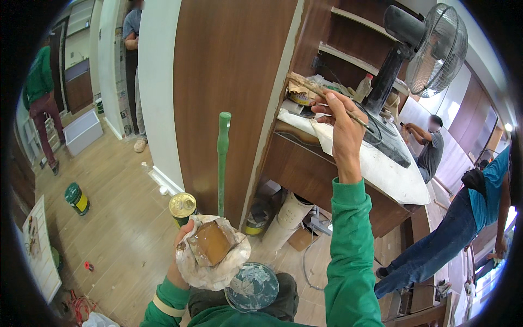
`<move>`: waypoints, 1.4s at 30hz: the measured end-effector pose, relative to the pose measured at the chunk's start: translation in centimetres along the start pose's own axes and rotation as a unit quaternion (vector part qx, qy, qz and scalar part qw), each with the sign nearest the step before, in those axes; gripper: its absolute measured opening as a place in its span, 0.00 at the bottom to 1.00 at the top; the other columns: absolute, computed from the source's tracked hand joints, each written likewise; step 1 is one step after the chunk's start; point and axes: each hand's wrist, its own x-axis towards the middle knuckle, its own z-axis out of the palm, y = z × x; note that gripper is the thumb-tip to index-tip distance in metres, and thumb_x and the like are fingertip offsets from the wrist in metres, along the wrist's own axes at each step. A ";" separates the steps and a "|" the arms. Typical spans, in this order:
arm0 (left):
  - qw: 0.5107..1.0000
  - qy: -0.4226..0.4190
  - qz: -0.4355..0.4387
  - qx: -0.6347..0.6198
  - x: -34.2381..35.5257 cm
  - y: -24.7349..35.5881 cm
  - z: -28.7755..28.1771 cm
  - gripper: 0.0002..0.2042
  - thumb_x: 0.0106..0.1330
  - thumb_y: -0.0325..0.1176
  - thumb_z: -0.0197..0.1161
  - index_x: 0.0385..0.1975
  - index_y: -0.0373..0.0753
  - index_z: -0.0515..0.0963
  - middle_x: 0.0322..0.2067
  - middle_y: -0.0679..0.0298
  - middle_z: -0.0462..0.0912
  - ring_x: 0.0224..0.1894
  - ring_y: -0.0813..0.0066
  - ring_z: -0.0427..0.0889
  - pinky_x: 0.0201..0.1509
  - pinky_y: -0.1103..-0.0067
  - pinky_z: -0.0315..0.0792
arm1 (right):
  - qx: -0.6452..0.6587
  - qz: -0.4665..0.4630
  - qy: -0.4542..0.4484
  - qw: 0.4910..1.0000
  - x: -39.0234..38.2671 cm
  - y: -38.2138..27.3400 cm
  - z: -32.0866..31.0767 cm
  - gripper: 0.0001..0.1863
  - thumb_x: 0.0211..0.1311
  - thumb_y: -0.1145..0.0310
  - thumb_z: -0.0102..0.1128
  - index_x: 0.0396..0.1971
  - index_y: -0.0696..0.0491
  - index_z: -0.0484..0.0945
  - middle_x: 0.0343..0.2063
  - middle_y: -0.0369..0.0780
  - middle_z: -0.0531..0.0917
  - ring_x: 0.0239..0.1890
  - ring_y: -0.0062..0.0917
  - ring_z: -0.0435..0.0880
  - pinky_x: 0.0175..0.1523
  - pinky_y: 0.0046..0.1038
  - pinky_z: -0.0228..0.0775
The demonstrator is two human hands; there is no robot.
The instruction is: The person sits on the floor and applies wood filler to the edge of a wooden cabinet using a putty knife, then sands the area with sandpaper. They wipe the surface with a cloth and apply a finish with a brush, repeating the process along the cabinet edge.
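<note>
My left hand [181, 250] is closed around a container wrapped in crumpled, whitish material [238, 256]. Brown liquid [212, 242] shows inside it. Raised at the front of the counter, my right hand [343, 117] pinches a thin brush [357, 119]. The brush's far end points up and left, by the edge of the brown wood panel [229, 71]; whether it touches the panel I cannot tell. Below my left hand, between my legs, stands a bucket with a smeared dark green lid [251, 286].
A white-topped counter [392, 174] carries a black fan [436, 52] and clutter. A green handle [222, 163] stands upright before the panel, beside a gold-lidded can [182, 207]. White pipes [286, 220] stand under the counter. Another can [77, 199] is on the floor. Several people are around.
</note>
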 end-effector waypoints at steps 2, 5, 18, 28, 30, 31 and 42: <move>1.000 -0.005 -0.001 -0.005 0.0 -0.1 -0.1 0.32 0.72 0.56 0.54 0.61 0.31 0.72 0.56 0.47 0.81 0.56 0.50 0.82 0.64 0.59 0.76 | -0.003 -0.004 0.008 1.000 0.6 0.1 0.2 0.15 0.72 0.67 0.61 0.47 0.63 0.84 0.37 0.46 0.89 0.34 0.26 0.89 0.35 0.21 0.77; 1.000 0.015 0.016 0.013 0.2 -0.3 -0.1 0.30 0.72 0.54 0.55 0.60 0.32 0.73 0.55 0.48 0.82 0.55 0.52 0.83 0.63 0.59 0.77 | -0.007 -0.007 0.011 1.000 1.5 0.3 0.2 0.14 0.71 0.67 0.61 0.46 0.63 0.85 0.36 0.44 0.89 0.33 0.25 0.89 0.32 0.21 0.76; 0.999 0.024 0.027 0.028 0.4 -0.3 -0.2 0.29 0.72 0.53 0.55 0.59 0.32 0.74 0.53 0.49 0.83 0.54 0.55 0.84 0.62 0.62 0.78 | -0.065 -0.034 -0.010 0.997 2.6 -0.2 -0.2 0.13 0.70 0.68 0.62 0.44 0.63 0.85 0.35 0.43 0.89 0.31 0.24 0.89 0.30 0.20 0.75; 0.999 0.038 0.029 0.021 0.5 -0.4 -0.6 0.28 0.73 0.52 0.54 0.58 0.31 0.75 0.52 0.50 0.84 0.53 0.55 0.85 0.61 0.62 0.78 | -0.093 -0.035 -0.011 0.995 2.4 0.6 -0.1 0.14 0.70 0.69 0.61 0.44 0.64 0.85 0.34 0.43 0.89 0.31 0.23 0.89 0.30 0.20 0.76; 0.999 0.033 0.025 0.020 0.6 -0.4 -0.8 0.28 0.73 0.52 0.55 0.58 0.31 0.75 0.52 0.50 0.84 0.53 0.55 0.85 0.61 0.62 0.78 | -0.107 -0.029 -0.019 0.994 2.1 0.1 -0.4 0.14 0.70 0.68 0.61 0.44 0.64 0.85 0.33 0.43 0.89 0.30 0.23 0.89 0.30 0.20 0.76; 0.999 0.031 0.023 0.020 0.7 -0.4 -0.8 0.28 0.73 0.52 0.55 0.58 0.32 0.75 0.52 0.50 0.84 0.53 0.55 0.85 0.61 0.63 0.79 | -0.114 -0.026 -0.023 0.993 2.0 -0.2 -0.5 0.14 0.69 0.68 0.61 0.43 0.64 0.86 0.33 0.43 0.89 0.30 0.23 0.89 0.30 0.20 0.76; 0.999 0.039 0.027 0.019 0.6 -0.4 -1.1 0.31 0.72 0.56 0.54 0.59 0.32 0.75 0.54 0.48 0.83 0.54 0.53 0.84 0.62 0.60 0.79 | -0.094 -0.121 0.003 0.988 5.9 -2.2 1.5 0.13 0.69 0.69 0.63 0.45 0.63 0.86 0.35 0.43 0.90 0.33 0.22 0.89 0.32 0.19 0.76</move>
